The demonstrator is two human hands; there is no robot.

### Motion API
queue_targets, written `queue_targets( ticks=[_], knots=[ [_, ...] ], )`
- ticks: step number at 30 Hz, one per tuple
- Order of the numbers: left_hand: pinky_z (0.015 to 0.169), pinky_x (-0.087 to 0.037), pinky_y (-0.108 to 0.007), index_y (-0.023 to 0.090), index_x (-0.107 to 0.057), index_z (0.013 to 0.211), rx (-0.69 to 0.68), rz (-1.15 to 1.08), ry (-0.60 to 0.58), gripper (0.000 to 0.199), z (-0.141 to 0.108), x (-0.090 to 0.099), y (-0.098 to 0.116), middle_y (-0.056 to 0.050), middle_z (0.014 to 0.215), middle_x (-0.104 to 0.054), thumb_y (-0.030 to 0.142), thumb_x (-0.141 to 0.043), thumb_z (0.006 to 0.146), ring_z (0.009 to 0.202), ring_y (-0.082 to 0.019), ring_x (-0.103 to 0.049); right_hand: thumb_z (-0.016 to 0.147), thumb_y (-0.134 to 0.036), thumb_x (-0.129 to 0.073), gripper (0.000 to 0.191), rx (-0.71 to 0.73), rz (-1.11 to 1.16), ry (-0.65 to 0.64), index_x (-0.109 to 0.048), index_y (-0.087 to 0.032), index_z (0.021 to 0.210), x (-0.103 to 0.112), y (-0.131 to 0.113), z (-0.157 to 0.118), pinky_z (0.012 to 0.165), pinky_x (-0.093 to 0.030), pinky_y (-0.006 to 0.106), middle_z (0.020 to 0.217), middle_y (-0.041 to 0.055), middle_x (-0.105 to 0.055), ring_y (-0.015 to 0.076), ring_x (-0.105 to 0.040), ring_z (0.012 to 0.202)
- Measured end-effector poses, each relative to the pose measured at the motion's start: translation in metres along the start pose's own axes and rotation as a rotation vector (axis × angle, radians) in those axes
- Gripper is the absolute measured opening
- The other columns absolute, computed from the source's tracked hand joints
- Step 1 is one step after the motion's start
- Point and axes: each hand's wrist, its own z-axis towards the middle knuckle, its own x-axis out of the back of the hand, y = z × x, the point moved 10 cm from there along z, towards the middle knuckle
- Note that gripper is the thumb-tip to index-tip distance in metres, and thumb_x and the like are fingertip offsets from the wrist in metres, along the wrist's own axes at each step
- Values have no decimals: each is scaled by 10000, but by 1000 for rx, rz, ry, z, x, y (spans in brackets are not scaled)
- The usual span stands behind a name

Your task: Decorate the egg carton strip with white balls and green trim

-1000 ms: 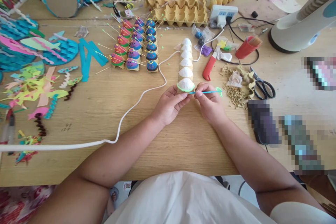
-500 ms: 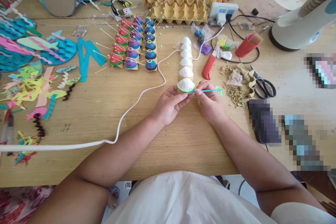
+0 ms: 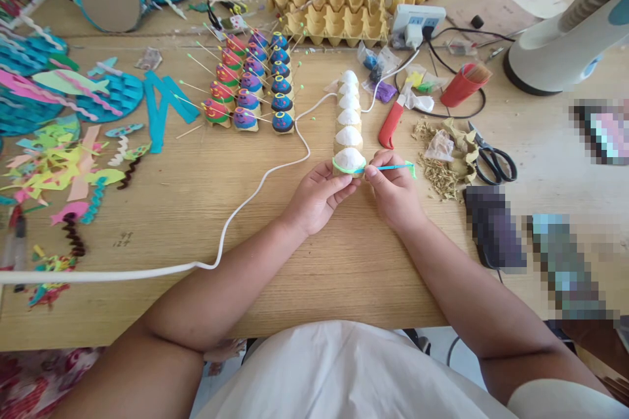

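Observation:
A strip of egg carton cups (image 3: 348, 137) topped with white mounds runs away from me. My left hand (image 3: 319, 200) grips its near end from the left. Around the base of the nearest mound lies a light green band (image 3: 339, 167). My right hand (image 3: 396, 196) pinches a thin blue stick (image 3: 388, 167), whose left tip touches the band at the front of that mound. Some light green material (image 3: 411, 170) shows at the stick's right end.
Painted carton strips (image 3: 246, 82) with thin sticks stand at the back left. A white cable (image 3: 265, 177) crosses left of the hands. On the right are a red-handled knife (image 3: 392, 124), wood shavings (image 3: 439, 177), black scissors (image 3: 496, 163) and a red cup (image 3: 464, 86).
Both hands keep nearly the same place and hold. The green material at the stick's right end has shifted slightly. Below the table's left edge, a foot seen earlier no longer shows clearly.

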Motion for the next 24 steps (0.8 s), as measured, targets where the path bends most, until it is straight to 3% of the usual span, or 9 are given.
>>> queue_targets(
  ticks=[10,24],
  knots=[
    [771,-606,-179,194,-719,957,-9,9,17,270,1,3,2,21,919,-810,139,-869,739,832,-95,-779,827,-487,-865,398,21,127,-67,-562,-237,761,-9,-10,-1,698,-349,313,813,-28,-438,144,-423,744],
    [839,-610,-220,201,-711,977,8,20,30,299,0,4,-1,26,928,-802,140,-881,738,844,-102,-779,789,-538,-887,420,-37,70,14,-576,-256,815,-1,0,0,722,-417,306,871,-25,-501,137,-472,771]
  ],
)
